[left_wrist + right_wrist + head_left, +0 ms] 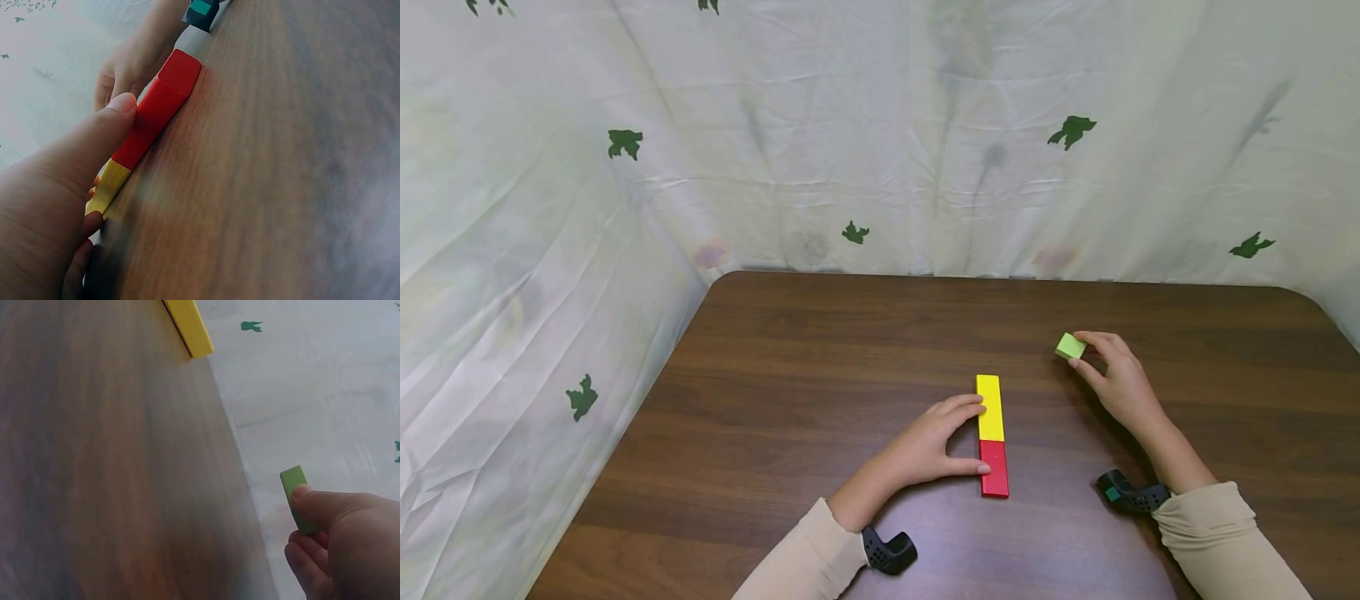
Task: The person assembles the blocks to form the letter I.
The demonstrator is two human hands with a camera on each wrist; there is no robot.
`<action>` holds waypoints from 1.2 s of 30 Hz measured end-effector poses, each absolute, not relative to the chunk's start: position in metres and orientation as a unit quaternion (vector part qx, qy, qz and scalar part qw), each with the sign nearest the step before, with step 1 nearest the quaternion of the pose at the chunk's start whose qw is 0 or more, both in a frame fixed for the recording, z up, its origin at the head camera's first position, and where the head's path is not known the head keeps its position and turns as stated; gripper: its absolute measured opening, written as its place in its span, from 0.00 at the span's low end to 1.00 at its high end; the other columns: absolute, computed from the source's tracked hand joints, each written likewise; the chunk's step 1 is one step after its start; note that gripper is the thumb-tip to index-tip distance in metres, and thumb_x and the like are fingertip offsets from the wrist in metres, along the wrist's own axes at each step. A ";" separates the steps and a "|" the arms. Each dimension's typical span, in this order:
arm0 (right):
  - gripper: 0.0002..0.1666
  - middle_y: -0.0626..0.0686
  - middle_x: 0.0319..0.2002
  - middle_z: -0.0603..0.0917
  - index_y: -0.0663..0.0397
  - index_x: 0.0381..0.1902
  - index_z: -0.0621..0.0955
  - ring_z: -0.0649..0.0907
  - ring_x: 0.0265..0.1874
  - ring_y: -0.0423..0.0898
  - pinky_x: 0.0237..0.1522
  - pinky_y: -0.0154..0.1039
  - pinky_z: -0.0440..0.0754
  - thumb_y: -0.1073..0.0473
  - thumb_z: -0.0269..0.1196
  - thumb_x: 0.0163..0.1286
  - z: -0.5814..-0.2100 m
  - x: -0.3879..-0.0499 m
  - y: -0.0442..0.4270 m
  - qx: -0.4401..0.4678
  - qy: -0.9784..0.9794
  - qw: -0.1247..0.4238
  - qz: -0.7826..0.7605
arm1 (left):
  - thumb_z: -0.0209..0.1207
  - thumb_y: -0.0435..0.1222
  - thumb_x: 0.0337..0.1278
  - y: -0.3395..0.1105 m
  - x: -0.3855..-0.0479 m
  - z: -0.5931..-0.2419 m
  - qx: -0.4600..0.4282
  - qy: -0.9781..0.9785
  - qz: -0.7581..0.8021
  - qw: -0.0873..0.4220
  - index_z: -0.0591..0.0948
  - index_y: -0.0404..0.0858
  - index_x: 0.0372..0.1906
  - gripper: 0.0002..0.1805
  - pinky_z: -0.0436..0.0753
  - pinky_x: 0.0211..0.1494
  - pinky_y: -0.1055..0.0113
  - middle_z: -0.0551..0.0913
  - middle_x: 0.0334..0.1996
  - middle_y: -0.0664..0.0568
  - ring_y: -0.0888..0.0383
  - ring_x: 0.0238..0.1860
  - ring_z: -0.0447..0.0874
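On the brown table, a yellow block and a red block lie end to end in a straight line. My left hand rests along their left side, fingertips touching the yellow block and thumb touching the red one. The left wrist view shows that thumb against the red block, with the yellow block beyond. To the right and farther back, my right hand pinches a small light-green block between thumb and fingers. In the right wrist view the green block appears raised off the table.
The wooden table ends at a rounded back edge. Behind it and at the left hangs a pale curtain with green leaf shapes. A black wrist device sits on the left wrist, and another black device on the right.
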State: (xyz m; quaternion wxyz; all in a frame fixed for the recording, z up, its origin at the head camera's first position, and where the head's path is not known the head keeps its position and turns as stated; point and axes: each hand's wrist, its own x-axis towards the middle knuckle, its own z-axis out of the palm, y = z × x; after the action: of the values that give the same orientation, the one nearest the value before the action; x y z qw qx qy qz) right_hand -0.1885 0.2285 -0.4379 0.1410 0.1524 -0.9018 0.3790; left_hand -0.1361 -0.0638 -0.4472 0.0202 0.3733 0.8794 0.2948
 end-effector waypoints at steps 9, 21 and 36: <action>0.24 0.64 0.49 0.69 0.66 0.55 0.70 0.73 0.45 0.59 0.44 0.55 0.71 0.67 0.59 0.61 -0.437 -0.189 0.225 0.164 -0.898 0.142 0.382 | 0.63 0.53 0.44 -0.064 -0.136 -0.447 0.371 0.880 0.295 0.025 0.67 0.40 0.61 0.39 0.61 0.61 0.65 0.62 0.63 0.53 0.56 0.61 0.60; 0.24 0.62 0.48 0.70 0.67 0.54 0.71 0.74 0.44 0.57 0.43 0.53 0.72 0.68 0.61 0.59 -0.435 -0.192 0.217 0.195 -0.891 0.151 0.382 | 0.63 0.54 0.44 -0.064 -0.136 -0.447 0.366 0.883 0.292 0.028 0.66 0.41 0.62 0.39 0.61 0.61 0.65 0.62 0.63 0.53 0.56 0.61 0.60; 0.25 0.61 0.49 0.70 0.65 0.54 0.72 0.74 0.44 0.54 0.45 0.52 0.73 0.69 0.62 0.57 -0.435 -0.198 0.199 0.200 -0.893 0.132 0.381 | 0.62 0.54 0.45 -0.063 -0.136 -0.445 0.365 0.882 0.295 0.037 0.66 0.41 0.62 0.39 0.61 0.61 0.65 0.61 0.63 0.54 0.57 0.62 0.60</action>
State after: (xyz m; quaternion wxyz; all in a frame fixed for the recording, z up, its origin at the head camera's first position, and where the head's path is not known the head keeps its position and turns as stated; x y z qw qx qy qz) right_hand -0.1983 0.1988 -0.4348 0.1323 0.2000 -0.8927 0.3815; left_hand -0.1357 -0.0635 -0.4450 0.0371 0.3646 0.8825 0.2948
